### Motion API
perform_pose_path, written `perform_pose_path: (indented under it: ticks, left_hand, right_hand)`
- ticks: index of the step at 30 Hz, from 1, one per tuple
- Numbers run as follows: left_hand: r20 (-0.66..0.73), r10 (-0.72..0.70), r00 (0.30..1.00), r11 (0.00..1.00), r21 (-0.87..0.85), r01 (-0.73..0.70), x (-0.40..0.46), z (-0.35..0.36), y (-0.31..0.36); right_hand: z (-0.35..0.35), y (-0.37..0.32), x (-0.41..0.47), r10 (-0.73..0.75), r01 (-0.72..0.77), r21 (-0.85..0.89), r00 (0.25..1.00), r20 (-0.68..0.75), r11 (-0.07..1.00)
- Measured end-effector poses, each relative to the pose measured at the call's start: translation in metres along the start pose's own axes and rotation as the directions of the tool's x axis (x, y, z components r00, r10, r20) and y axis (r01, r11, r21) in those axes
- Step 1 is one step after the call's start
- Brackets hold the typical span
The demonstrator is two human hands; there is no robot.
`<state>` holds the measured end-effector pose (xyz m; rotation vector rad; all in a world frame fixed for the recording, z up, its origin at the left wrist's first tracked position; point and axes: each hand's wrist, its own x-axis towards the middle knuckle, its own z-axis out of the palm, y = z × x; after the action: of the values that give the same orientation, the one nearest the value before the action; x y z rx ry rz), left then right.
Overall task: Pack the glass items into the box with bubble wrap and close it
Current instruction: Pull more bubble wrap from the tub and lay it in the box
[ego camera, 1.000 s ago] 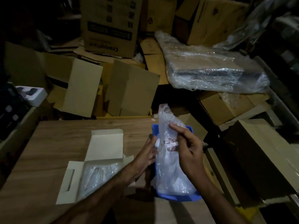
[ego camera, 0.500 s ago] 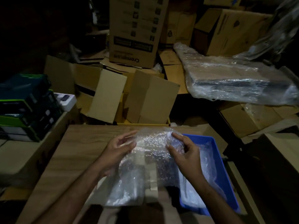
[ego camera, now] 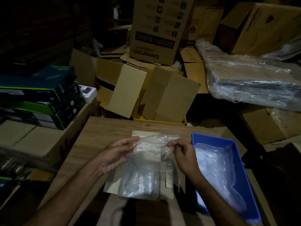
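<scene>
A sheet of bubble wrap (ego camera: 151,154) hangs spread between my hands over the small open cardboard box (ego camera: 168,180) on the wooden table (ego camera: 101,132). My left hand (ego camera: 117,154) holds its left top edge with fingers extended and thumb behind. My right hand (ego camera: 182,154) pinches the right top corner. Through the sheet, wrapped items (ego camera: 140,183) lie inside the box; what they are is too dim to tell.
A blue plastic tray (ego camera: 237,154) with more bubble wrap (ego camera: 216,167) sits right of the box. Stacked dark product boxes (ego camera: 40,95) stand at the left. Open cartons (ego camera: 146,92) crowd behind the table, and a plastic-wrapped bundle (ego camera: 250,84) lies at the right.
The bubble wrap came out of the blue tray and moved left over the open box. Both hands have spread it flat and now hold it by its top edge.
</scene>
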<state>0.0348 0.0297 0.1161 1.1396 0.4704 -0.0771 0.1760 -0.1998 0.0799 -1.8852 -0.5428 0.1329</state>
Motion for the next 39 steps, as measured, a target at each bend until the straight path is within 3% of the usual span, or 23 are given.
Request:
perform_pose_path:
  ticks: [3,6,11,14,17,23,25,27,30,32,34,37,39]
  left_hand:
    - [-0.104,0.132,0.986,0.99,0.059,-0.127,0.0,-0.005,-0.005]
    - [-0.128,0.25,0.96,0.962,0.145,-0.232,-0.001,-0.008,-0.003]
    - [-0.051,0.282,0.958,0.942,0.203,-0.266,0.0,-0.008,0.004]
    - [-0.062,0.297,0.953,0.929,0.247,-0.274,0.005,-0.011,0.002]
    - [-0.102,0.319,0.942,0.921,0.268,-0.283,0.009,-0.016,0.0]
    - [-0.121,0.216,0.969,0.974,0.099,-0.205,0.009,-0.018,0.002]
    - [-0.127,0.214,0.969,0.977,0.051,-0.209,0.009,-0.018,0.002]
    - [-0.119,0.153,0.981,0.988,0.013,-0.153,0.01,-0.018,0.002]
    - [-0.07,-0.034,0.997,0.999,0.019,0.036,0.008,-0.018,-0.003]
    - [-0.024,-0.149,0.989,0.989,0.007,0.149,0.005,-0.021,-0.01]
    - [0.029,-0.193,0.981,0.981,0.0,0.193,0.002,-0.026,-0.015]
    - [0.01,-0.136,0.991,0.99,-0.021,0.136,0.002,-0.03,-0.017]
    - [-0.056,-0.071,0.996,0.997,-0.03,0.069,0.003,-0.028,-0.015]
  right_hand:
    - [0.01,-0.004,-0.007,0.173,-0.16,0.158,0.982,-0.074,0.974]
    - [0.013,-0.006,-0.01,0.152,-0.14,0.123,0.984,-0.097,0.982]
    - [0.018,-0.004,-0.005,0.15,-0.145,0.049,0.982,-0.115,0.988]
    - [0.02,0.001,-0.003,0.275,-0.25,0.199,0.955,-0.11,0.948]
    - [0.018,-0.002,-0.001,0.439,-0.394,0.376,0.898,-0.037,0.838]
    - [0.003,0.005,0.001,0.541,-0.485,0.581,0.836,0.088,0.654]
    - [0.002,0.006,0.001,0.619,-0.512,0.688,0.777,0.115,0.514]
    - [0.0,0.006,0.0,0.687,-0.534,0.77,0.705,0.177,0.35]
    - [-0.005,0.003,-0.003,0.706,-0.557,0.784,0.67,0.228,0.275]
    - [-0.008,0.005,-0.003,0.733,-0.56,0.771,0.655,0.186,0.304]
    - [-0.008,0.011,-0.003,0.73,-0.561,0.717,0.675,0.107,0.414]
    - [-0.006,0.02,-0.007,0.628,-0.533,0.508,0.778,-0.02,0.676]
    - [-0.009,0.019,-0.011,0.528,-0.484,0.384,0.849,-0.009,0.786]
